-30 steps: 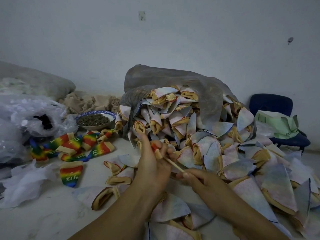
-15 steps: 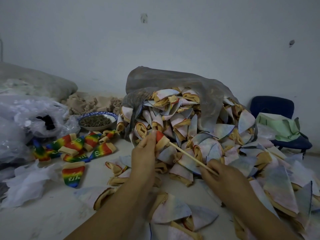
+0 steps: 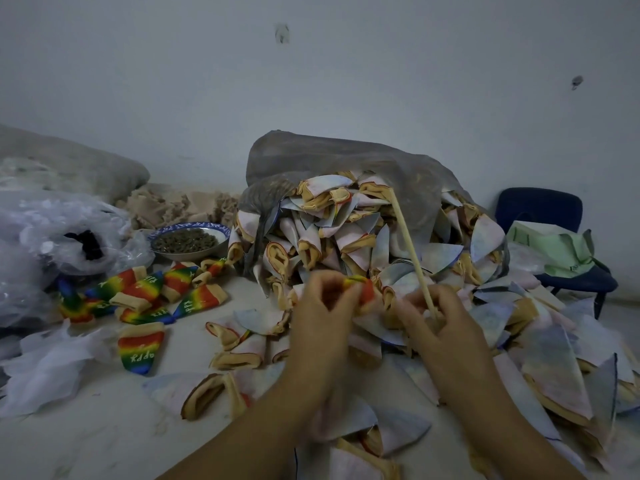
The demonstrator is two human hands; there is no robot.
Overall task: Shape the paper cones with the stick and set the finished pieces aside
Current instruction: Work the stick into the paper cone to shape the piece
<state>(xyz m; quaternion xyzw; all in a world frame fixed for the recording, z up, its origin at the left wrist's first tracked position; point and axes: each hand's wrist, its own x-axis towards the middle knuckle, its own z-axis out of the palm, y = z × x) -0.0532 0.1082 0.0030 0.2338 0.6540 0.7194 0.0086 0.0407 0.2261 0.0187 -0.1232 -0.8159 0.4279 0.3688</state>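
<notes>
Blur softens both hands at the foot of the heap of pale paper cones (image 3: 346,244). Left hand (image 3: 322,313) pinches a rainbow cone (image 3: 362,289) between curled fingers and thumb. Right hand (image 3: 443,323), just beside it, has its fingers curled round the lower end of the stick (image 3: 410,251), which slants up over the heap, clear of that cone. Other rainbow pieces (image 3: 145,296) lie left, near a blue-rimmed bowl (image 3: 225,233).
</notes>
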